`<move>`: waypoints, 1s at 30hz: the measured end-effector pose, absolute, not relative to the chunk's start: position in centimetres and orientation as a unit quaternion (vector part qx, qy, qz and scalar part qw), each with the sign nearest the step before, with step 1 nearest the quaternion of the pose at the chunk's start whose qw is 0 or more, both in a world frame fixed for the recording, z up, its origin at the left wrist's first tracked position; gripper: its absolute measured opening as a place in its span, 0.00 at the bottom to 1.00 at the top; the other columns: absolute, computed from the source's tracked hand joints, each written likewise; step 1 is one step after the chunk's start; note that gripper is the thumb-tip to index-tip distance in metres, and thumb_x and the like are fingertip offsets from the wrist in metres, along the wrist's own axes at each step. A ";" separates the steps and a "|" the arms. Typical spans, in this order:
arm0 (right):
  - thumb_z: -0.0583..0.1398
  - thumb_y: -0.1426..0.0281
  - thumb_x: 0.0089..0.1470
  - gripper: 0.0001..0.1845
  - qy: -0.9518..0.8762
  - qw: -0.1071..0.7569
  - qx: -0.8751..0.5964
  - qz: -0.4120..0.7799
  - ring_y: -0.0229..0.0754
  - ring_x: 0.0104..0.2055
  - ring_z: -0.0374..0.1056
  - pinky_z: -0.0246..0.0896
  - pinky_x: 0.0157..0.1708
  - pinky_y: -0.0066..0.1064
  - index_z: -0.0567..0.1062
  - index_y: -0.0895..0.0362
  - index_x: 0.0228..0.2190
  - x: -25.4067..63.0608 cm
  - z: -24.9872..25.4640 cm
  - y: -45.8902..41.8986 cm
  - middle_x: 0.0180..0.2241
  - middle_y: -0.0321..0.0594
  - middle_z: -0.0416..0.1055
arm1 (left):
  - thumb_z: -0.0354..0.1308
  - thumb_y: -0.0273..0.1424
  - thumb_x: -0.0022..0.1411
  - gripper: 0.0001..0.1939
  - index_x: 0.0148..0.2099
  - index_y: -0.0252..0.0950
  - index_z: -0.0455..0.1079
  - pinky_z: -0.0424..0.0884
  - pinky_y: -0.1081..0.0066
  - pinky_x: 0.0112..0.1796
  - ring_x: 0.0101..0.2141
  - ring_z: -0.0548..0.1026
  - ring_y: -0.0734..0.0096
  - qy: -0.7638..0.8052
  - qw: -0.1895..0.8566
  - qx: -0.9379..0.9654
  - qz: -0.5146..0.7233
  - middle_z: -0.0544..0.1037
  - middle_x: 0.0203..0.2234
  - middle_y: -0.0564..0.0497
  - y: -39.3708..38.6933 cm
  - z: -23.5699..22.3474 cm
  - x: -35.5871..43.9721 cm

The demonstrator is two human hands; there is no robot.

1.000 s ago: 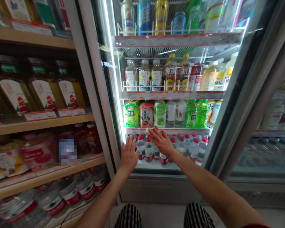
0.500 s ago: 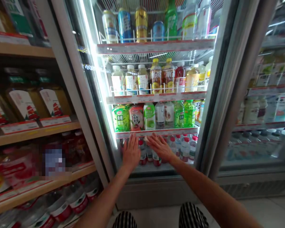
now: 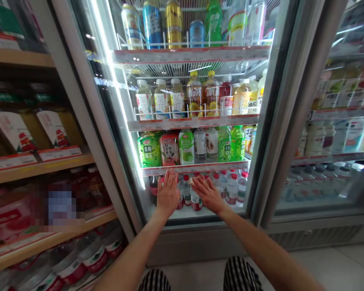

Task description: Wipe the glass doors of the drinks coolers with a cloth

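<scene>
Both arms stretch forward to the lower part of a lit drinks fridge. My left hand (image 3: pixel 168 192) is flat with its fingers extended, holding nothing, its tips near the front edge of a fridge shelf (image 3: pixel 197 166). My right hand (image 3: pixel 208 192) is also outstretched, palm down, with nothing visible in it. Behind and around the hands stand small water bottles (image 3: pixel 232 188) with red caps. Just above are a green tea bottle (image 3: pixel 149 150), a red tea bottle (image 3: pixel 170 150) and a green-and-white bottle (image 3: pixel 186 147). Whether the hands touch anything I cannot tell.
Higher shelves hold capped tea bottles (image 3: pixel 195 93) and cans (image 3: pixel 174 24). On the left, a wooden shelf rack (image 3: pixel 57 159) carries large juice bottles (image 3: pixel 53 121). The metal door frame (image 3: pixel 286 101) separates another fridge section at right. Striped knees (image 3: pixel 241 275) show below.
The view has shifted slightly, so the fridge shelves appear a little further left. Both hands stay outstretched in nearly the same place; neither has taken hold of anything.
</scene>
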State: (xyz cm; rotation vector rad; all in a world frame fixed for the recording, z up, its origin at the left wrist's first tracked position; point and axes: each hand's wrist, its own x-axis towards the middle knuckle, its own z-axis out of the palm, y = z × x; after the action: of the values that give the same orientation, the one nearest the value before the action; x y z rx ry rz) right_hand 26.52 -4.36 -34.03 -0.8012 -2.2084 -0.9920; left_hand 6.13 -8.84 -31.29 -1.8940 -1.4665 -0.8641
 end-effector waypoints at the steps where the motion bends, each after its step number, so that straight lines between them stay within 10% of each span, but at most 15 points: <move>1: 0.49 0.80 0.52 0.31 -0.839 0.275 -0.285 -0.373 0.43 0.64 0.42 0.38 0.61 0.46 0.54 0.52 0.58 26.9 -34.5 -4.5 0.61 0.38 0.51 | 0.47 0.27 0.57 0.28 0.60 0.30 0.53 0.43 0.53 0.59 0.61 0.47 0.60 -0.549 0.295 -0.712 -0.323 0.52 0.61 0.42 -8.8 -31.4 6.1; 9: 0.49 0.75 0.56 0.32 -0.697 0.468 -0.415 -0.352 0.46 0.65 0.35 0.36 0.61 0.50 0.48 0.51 0.60 27.8 -26.7 -2.5 0.63 0.42 0.44 | 0.47 0.27 0.57 0.29 0.61 0.31 0.52 0.42 0.51 0.59 0.61 0.46 0.59 -0.554 0.297 -0.706 -0.327 0.50 0.61 0.41 -8.3 -31.9 6.2; 16: 0.49 0.79 0.54 0.33 -0.790 0.341 -0.353 -0.366 0.42 0.65 0.40 0.39 0.61 0.47 0.50 0.51 0.59 29.9 -33.5 -4.3 0.59 0.40 0.55 | 0.47 0.26 0.56 0.29 0.61 0.34 0.52 0.42 0.52 0.59 0.61 0.48 0.60 -0.546 0.307 -0.708 -0.327 0.50 0.61 0.43 -8.2 -32.0 6.0; 22: 0.49 0.75 0.56 0.32 -0.685 0.448 -0.446 -0.363 0.47 0.65 0.36 0.40 0.60 0.50 0.47 0.52 0.60 31.6 -28.1 -2.7 0.62 0.44 0.45 | 0.48 0.27 0.57 0.31 0.63 0.33 0.48 0.44 0.50 0.58 0.61 0.46 0.58 -0.553 0.299 -0.700 -0.338 0.48 0.62 0.42 -8.0 -32.2 6.6; 30: 0.49 0.77 0.54 0.33 -0.725 0.404 -0.427 -0.359 0.46 0.65 0.39 0.42 0.60 0.49 0.47 0.51 0.60 33.6 -33.7 -3.8 0.62 0.43 0.48 | 0.48 0.26 0.57 0.33 0.64 0.35 0.45 0.43 0.49 0.58 0.61 0.46 0.58 -0.552 0.291 -0.702 -0.344 0.47 0.62 0.42 -8.0 -32.2 6.7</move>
State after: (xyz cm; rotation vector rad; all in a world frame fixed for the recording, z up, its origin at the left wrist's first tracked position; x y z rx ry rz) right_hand 33.63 -3.75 -33.66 -1.0794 -1.8307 -0.9067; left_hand 6.73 -8.04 -32.24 -1.8719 -1.4712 -0.9163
